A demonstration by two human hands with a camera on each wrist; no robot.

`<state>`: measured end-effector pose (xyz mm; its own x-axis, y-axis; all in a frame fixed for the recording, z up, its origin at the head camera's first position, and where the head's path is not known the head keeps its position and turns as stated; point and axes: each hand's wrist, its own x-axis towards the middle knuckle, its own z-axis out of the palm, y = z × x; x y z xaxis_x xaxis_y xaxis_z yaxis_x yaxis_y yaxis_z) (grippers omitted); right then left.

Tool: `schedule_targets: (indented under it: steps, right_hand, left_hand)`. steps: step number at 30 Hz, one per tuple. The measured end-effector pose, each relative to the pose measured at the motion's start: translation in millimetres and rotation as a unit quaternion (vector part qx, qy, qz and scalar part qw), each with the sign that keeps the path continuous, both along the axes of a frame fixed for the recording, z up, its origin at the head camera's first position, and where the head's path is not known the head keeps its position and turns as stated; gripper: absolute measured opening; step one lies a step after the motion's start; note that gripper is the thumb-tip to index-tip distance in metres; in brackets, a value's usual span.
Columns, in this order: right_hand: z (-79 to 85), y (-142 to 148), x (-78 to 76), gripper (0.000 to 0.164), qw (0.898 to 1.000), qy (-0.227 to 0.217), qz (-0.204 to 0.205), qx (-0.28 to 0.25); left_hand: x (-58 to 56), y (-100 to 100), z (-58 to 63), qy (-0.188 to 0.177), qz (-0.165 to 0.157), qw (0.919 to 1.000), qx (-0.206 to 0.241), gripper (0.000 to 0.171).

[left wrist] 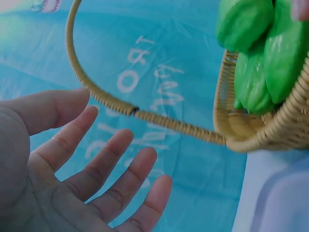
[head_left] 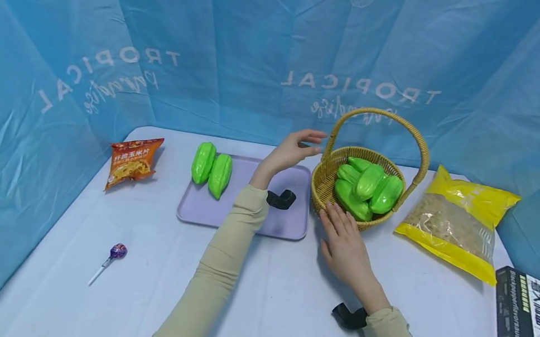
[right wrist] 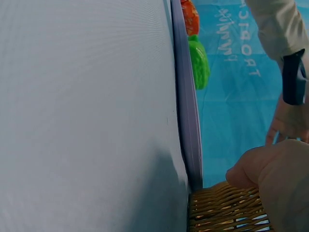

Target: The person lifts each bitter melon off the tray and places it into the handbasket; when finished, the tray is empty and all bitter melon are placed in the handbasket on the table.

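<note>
A wicker basket (head_left: 316, 192) with a tall arched handle (head_left: 421, 148) holds several green star fruits (head_left: 370, 182). My left hand (head_left: 291, 151) is beside the left side of that handle; the left wrist view shows its fingers (left wrist: 113, 198) spread and relaxed, holding nothing. At the basket's front left rim, my right hand (head_left: 345, 251) rests with fingers extended over the edge. Its thumb (right wrist: 244, 169) lies by the woven outer wall in the right wrist view. Two more star fruits (head_left: 220, 175) lie on the left end of a purple tray (head_left: 193, 213), under my left forearm's far side.
An orange snack bag (head_left: 134, 163) stands at the back left, with a lollipop (head_left: 118, 251) nearer the front. Right of the basket lies a yellow bag (head_left: 461, 220), and a black pasta box (head_left: 523, 334) is at the right edge. Blue curtains surround the white table (head_left: 282, 316).
</note>
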<state>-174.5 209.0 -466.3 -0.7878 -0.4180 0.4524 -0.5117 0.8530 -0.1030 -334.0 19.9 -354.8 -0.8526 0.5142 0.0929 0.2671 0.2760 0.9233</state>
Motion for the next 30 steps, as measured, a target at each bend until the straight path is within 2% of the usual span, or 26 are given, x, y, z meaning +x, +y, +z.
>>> schedule_targets:
  steps: [8,13,18,24,30]
  right_hand:
    - [1.4,1,-0.2,0.066,1.000,-0.009,-0.005,0.006]
    - [-0.7,1,-0.7,0.065,1.000,-0.003,-0.001,0.003]
    - [-1.7,0,-0.7,0.065,1.000,0.002,0.002,-0.001]
    - [-1.4,0,-0.7,0.066,1.000,0.002,0.001,0.001]
    - [-0.8,-1,0.1,0.066,1.000,0.007,0.002,0.001]
  left_hand:
    - [6.6,-21,-19.1,-0.008,0.084,0.9963,0.017,0.044]
    - [11.8,-34,-32.5,-0.012,0.131,0.9911,0.022,0.042]
    - [14.7,-52,-41.6,0.005,0.179,0.9835,0.026,0.041]
    - [17.2,-74,-48.6,0.026,0.249,0.9672,0.045,0.040]
    - [18.3,-94,-60.1,0.043,0.340,0.9394,0.018,0.038]
